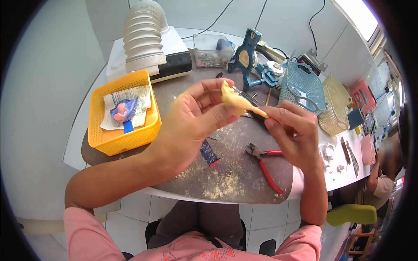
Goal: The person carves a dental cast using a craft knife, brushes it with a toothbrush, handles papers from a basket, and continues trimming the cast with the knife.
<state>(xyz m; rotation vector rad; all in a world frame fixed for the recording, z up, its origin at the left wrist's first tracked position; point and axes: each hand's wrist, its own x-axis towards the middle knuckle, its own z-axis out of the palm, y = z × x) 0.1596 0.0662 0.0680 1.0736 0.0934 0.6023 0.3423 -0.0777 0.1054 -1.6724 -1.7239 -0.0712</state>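
Note:
A pale yellow plaster piece [237,102], knobbly at one end and tapering at the other, is held up above the bench. My left hand [191,115] is closed on its broad end, thumb below and fingers above. At the thin end, my right hand [298,130] pinches the tip between thumb and fingers. A dark, silvery rod [251,98] shows just behind the piece; I cannot tell whether it is held or lying down. Below the hands are red-handled cutting pliers [265,167], jaws apart, and a dark blue strip [209,152] with a red end.
Yellow dust [222,185] covers part of the brown mat [174,82]. A yellow basket [119,145] with paper and a bagged pink item stands left. Behind are a ducted machine [178,65], a clear bin [213,58], a blue articulator [246,56] and a blue basket [305,82]. A person sits far right.

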